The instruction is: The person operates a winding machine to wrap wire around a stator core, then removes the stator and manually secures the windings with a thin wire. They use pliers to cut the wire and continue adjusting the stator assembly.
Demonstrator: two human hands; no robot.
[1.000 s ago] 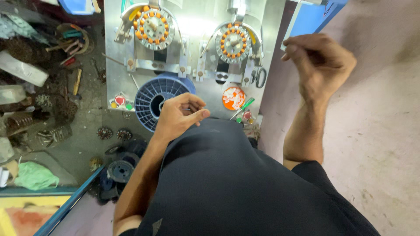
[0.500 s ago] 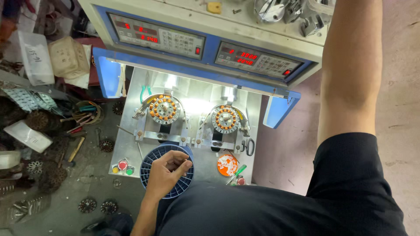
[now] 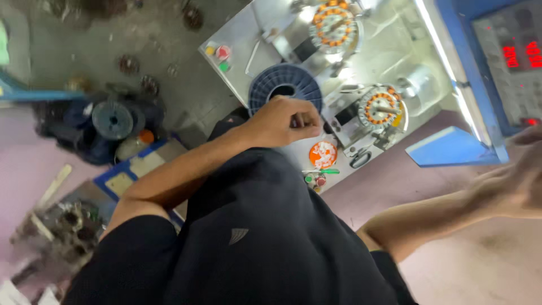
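1. One winding machine (image 3: 395, 51) fills the upper right of the view: a bright metal deck under a blue frame, with a grey panel (image 3: 511, 62) of red lit digits at the far right.
2. Two round stators sit on the deck, ringed with orange and white. One stator (image 3: 334, 25) is near the top edge; the other (image 3: 383, 107) lies lower and to the right.
3. A blue ribbed spool (image 3: 285, 83) rests on the deck's near side, just above the left hand.
4. The left hand (image 3: 279, 121) is curled narrow, thumb and fingertips pinched together over the spool's lower rim. What it pinches is too small to tell.
5. The right hand (image 3: 522, 183) is blurred at the right edge, off the deck, below the panel. I cannot tell whether it is wide or closed.
6. An orange disc (image 3: 323, 154) lies just right of the left hand, with scissors (image 3: 358, 158) beside it.
7. Small coloured buttons (image 3: 219, 53) sit on the deck's left corner.
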